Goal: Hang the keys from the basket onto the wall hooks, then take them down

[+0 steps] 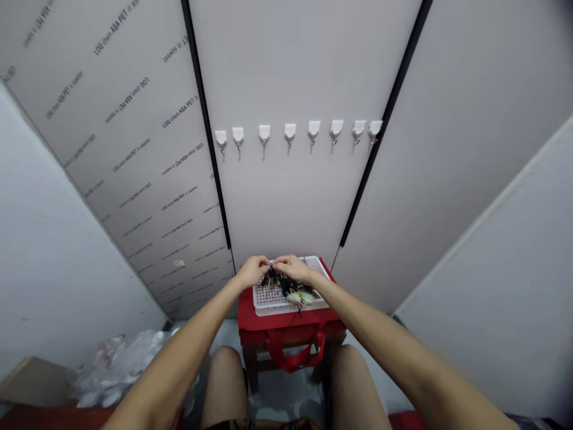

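My left hand [253, 270] and my right hand [293, 268] meet over a white perforated tray [268, 300], fingers pinched together on a small dark item [271, 273] that I cannot make out clearly. The tray holds a small heap of dark and pale green pieces [296, 291]. It rests on a red cloth bag [286, 322] laid over a small stool in front of my knees. On the grey wall above, a row of several white hooks [289, 132] hangs bare.
Grey wall panels with black seams rise ahead; the left panel bears printed film lettering. White side walls close in on both sides. Crumpled clear plastic [119, 364] and a cardboard piece [31, 382] lie on the floor at lower left.
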`<state>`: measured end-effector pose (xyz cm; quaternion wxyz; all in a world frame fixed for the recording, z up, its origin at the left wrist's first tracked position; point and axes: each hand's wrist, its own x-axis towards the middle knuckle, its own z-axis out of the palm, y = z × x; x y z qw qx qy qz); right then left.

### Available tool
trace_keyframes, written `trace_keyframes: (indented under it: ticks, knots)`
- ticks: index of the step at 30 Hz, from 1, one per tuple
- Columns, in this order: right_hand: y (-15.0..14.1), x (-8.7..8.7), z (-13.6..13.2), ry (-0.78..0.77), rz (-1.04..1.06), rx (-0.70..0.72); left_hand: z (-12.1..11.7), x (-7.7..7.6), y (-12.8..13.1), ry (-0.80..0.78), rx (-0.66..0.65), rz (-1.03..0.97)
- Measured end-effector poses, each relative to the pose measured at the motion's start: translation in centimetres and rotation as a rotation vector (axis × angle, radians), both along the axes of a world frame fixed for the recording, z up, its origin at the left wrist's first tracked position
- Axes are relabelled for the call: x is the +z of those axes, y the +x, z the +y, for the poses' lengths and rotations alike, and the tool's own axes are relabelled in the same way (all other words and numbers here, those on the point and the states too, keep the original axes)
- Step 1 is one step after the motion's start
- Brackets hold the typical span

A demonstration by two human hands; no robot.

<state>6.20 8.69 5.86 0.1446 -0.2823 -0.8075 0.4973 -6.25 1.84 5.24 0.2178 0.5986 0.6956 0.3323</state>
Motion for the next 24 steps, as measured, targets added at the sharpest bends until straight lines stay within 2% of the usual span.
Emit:
trace_keyframes:
  ticks: [5,11,17,21,24]
  knots:
    - [-0.1,2.0,-0.4,-0.208,0.138,0.009,0.0,2.5,0.1,0.034,-0.070,-0.392]
    - [-0.3,3.6,-0.6,-0.288,0.164,0.003,-0.5,4.6,-0.2,0.132,0.021,-0.779]
    - [-0.6,3.0,-1.2,-0.286,0.231,0.062,-0.8,4.7,-0.6,0.280,0.105,-1.101]
    - [-0.6,3.1,-1.4,-0.271,0.231,0.065,-0.7,4.4,-0.2,0.363,0.166,-1.223]
    - [-0.5,3.3,-1.4,-0.195,0.285,0.068,-0.4,4.3,0.1,0.388,0.220,-1.281]
